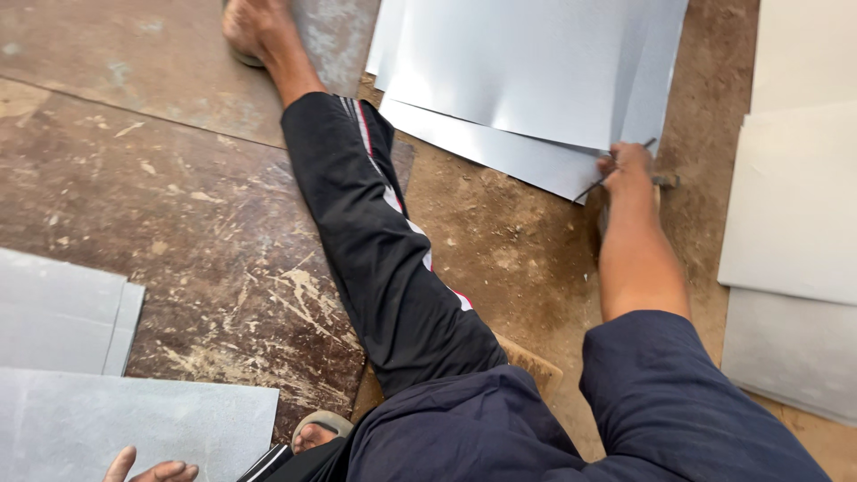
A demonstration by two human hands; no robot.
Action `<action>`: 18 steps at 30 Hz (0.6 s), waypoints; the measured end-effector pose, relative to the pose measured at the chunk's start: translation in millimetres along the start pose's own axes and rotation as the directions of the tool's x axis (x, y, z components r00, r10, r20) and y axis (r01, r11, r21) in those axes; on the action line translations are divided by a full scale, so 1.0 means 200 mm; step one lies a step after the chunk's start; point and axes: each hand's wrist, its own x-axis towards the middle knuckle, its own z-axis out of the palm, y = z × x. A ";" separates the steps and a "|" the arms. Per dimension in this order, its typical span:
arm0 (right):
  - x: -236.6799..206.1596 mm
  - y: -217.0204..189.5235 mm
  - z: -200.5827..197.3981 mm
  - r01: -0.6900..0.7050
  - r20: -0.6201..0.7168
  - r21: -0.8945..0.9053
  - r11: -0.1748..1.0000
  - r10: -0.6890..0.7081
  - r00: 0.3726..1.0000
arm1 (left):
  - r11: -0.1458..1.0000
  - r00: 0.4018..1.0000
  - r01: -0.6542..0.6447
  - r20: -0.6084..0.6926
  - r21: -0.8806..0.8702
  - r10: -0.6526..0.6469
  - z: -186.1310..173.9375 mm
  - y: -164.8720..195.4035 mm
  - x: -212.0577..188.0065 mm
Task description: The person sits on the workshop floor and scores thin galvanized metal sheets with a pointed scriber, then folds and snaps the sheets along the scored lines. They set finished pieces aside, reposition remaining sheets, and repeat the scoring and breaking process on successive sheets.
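Where the frame cuts off at the bottom, left hand (147, 469) only partly seen, fingertips showing, resting on the near edge of a grey sheet (134, 419); grip cannot be told, rest of hand out of view. Landmark taken: the outstretched leg in black trousers (375, 250) with a red-and-white side stripe, running from bottom centre up to a bare foot (259, 31) at the top.

Left of the leg, nearest: that grey sheet, flat on the ground. Just beyond it, two more grey sheets (62, 312) stacked, edges slightly offset. Past these, still left of the leg, a worn brown board (178, 196), scratched and smeared with pale marks. At the leg's base, toes in a sandal (317, 433) tucked under dark blue clothing (464, 428).

Right of the leg, a small wooden block (531, 361) peeking from under the thigh, on bare dirt floor (509, 241). Farther right, forearm out from a dark blue sleeve (687, 393). Right hand (629, 165) closed around a thin metal tool (616, 174), seemingly snips or a scriber; type not sure. Tool tip at the near corner of a stack of shiny metal sheets (527, 71), lying fanned, right of the foot, at the far end. Hand touching that corner's edge.

Far right of the leg, well apart from it, pale grey sheets (794, 223) overlapped along the frame's edge.
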 end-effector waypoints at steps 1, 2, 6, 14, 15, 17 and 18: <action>0.01 -0.03 0.00 -0.006 0.036 0.121 0.993 0.002 0.999 | 1.000 1.000 -0.001 0.003 -0.007 0.001 0.00 0.00 0.00; 0.00 -0.06 0.01 -0.061 0.071 0.195 0.979 0.047 0.996 | 1.000 1.000 0.002 0.015 -0.008 -0.002 0.00 0.00 -0.01; -0.06 -0.19 0.05 -0.091 0.201 0.141 0.986 0.062 0.978 | 0.992 0.992 -0.067 0.100 -0.104 0.077 -0.02 -0.04 -0.03; -0.07 -0.60 0.11 0.143 0.486 -0.175 0.974 -0.041 0.873 | 0.825 0.821 -0.565 0.086 -0.013 0.564 -0.03 -0.17 -0.04; -0.08 -0.69 0.13 0.088 0.568 -0.022 0.996 -0.060 0.821 | 0.807 0.795 -0.586 0.141 -0.076 0.590 -0.01 -0.17 -0.06; -0.13 -0.86 0.21 0.054 0.538 0.224 0.973 -0.170 0.826 | 0.741 0.718 -0.670 0.214 -0.043 0.662 0.03 -0.16 -0.17; -0.16 -0.94 0.26 0.005 0.657 0.256 0.967 -0.178 0.733 | 0.675 0.664 -0.736 0.246 0.048 0.706 0.07 -0.14 -0.25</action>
